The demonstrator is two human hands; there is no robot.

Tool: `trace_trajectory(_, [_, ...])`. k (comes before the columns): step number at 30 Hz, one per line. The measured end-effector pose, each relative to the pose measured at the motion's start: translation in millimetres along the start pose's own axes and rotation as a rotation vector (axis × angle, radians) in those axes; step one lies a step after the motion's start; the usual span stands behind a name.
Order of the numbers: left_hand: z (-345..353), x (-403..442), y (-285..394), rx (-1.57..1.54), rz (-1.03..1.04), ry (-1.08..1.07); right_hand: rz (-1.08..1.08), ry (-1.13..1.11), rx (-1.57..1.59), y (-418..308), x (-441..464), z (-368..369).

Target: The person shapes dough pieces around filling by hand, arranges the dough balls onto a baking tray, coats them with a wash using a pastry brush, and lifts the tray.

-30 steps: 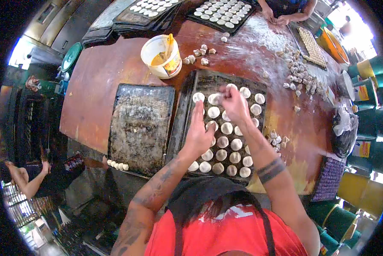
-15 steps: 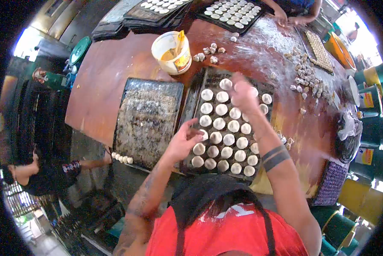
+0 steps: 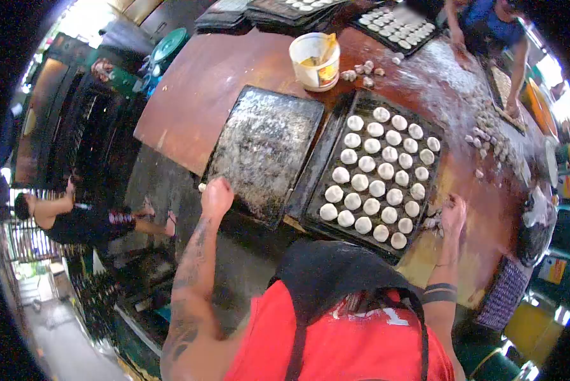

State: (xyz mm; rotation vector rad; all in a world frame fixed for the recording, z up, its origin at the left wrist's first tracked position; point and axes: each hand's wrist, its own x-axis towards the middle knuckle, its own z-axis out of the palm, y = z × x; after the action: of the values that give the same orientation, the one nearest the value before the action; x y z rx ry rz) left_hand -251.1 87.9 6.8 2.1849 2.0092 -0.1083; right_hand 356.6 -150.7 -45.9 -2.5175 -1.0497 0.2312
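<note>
Rows of round white dough pieces [image 3: 377,188] lie on a dark tray [image 3: 365,100] in front of me. To its left is a worn baking tray [image 3: 266,136] without dough rows. My left hand [image 3: 217,195] is closed at that tray's near left corner, over the small dough balls there; what its fingers hold is hidden. My right hand [image 3: 452,214] is right of the dough tray, fingers curled beside small filling lumps [image 3: 433,222]; its contents are too small to make out.
A white bucket [image 3: 315,73] with a yellow-handled tool stands behind the trays. Filled trays [image 3: 396,28] and a lump pile [image 3: 488,136] lie farther back. A co-worker [image 3: 497,28] is at the far right; another person [image 3: 88,219] is at the left.
Both hands have left the dough tray: my left hand went to the left tray's near corner, my right hand to the lumps at the right. The view has turned left.
</note>
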Motion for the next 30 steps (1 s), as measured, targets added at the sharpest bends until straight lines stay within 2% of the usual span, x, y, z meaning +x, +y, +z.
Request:
trace_trajectory(1, [5.9, -0.8, -9.9, 0.076, 0.051, -0.033, 0.006, -0.044, -0.039, -7.5, -3.7, -10.5])
trace_trajectory(2, [20.7, -4.2, -22.4, 0.152, 0.105, -0.065, -0.056, -0.191, -0.149, -23.7, -7.9, -25.3])
trace_trajectory(3, [29.6, -6.0, -28.8, 0.226, 0.161, -0.095, -0.073, -0.178, -0.126, -15.8, -5.7, -24.5])
trace_trajectory(5, [19.5, -9.3, -22.3, 0.145, 0.115, -0.108, -0.113, -0.158, -0.091, 9.5, -3.3, -11.6])
trace_trajectory(6, [40.0, -2.4, -39.3, 0.139, 0.202, 0.003, -0.064, -0.084, 0.024, 23.9, -3.4, -7.9])
trace_trajectory(8, [31.2, -1.4, -25.4, 0.013, 0.149, -0.017, 0.012, 0.067, 0.257, 44.4, 0.2, -6.4])
trace_trajectory(9, [34.1, 5.2, -25.1, -0.064, 0.137, -0.027, 0.078, 0.133, 0.507, 42.6, -4.6, -20.9])
trace_trajectory(11, [13.0, -1.3, 10.7, -0.505, 0.048, -0.162, 0.199, 0.254, 1.013, 22.3, -31.5, -54.8])
trace_trajectory(12, [6.9, -7.3, 32.2, -0.724, -0.001, -0.231, 0.205, 0.272, 1.142, 24.6, -40.4, -52.6])
trace_trajectory(13, [12.2, -11.0, 52.3, -1.138, -0.069, -0.328, 0.21, 0.293, 1.271, 24.4, -49.8, -51.7])
trace_trajectory(14, [20.4, -13.8, 72.9, -1.554, -0.139, -0.423, 0.254, 0.248, 1.244, 27.4, -56.7, -48.8])
trace_trajectory(16, [50.9, -5.6, 108.9, -1.998, -0.072, -0.687, 0.124, 0.209, 1.062, 53.9, -56.2, 4.2])
trace_trajectory(18, [41.9, -11.1, 165.6, -2.104, -0.133, -0.81, 0.21, 0.062, 1.178, 32.0, -52.0, 33.0])
trace_trajectory(19, [28.5, -18.8, 188.9, -2.184, -0.164, -0.87, 0.234, -0.026, 1.201, -17.0, -57.9, 25.4])
trace_trajectory(20, [22.4, -20.7, 210.1, -2.153, -0.076, -0.881, 0.258, -0.115, 1.219, -68.3, -64.2, 16.3])
trace_trajectory(21, [16.7, -24.8, 228.9, -2.095, 0.014, -0.832, 0.056, -0.117, 0.994, -97.3, -66.7, 10.3])
trace_trajectory(24, [-22.8, -46.8, 263.0, -1.801, 0.196, -0.692, -0.229, -0.193, 0.995, -164.7, -80.1, -27.0])
trace_trajectory(26, [-30.2, -53.2, 274.2, -1.696, 0.281, -0.704, -0.265, -0.203, 0.982, -215.0, -104.7, -70.1])
trace_trajectory(27, [-31.3, -55.0, 279.8, -1.646, 0.325, -0.707, -0.321, -0.152, 0.961, -218.8, -108.4, -66.5])
trace_trajectory(28, [-41.4, -62.5, 284.1, -1.668, 0.375, -0.73, -0.454, -0.087, 0.767, -220.4, -105.9, -68.7])
trace_trajectory(29, [-52.0, -75.8, 286.5, -1.693, 0.314, -0.767, -0.577, -0.025, 0.569, -222.8, -102.1, -70.8])
trace_trajectory(30, [-46.4, -77.9, 287.9, -1.729, 0.341, -0.818, -0.645, 0.113, 0.525, -225.4, -99.9, -68.8])
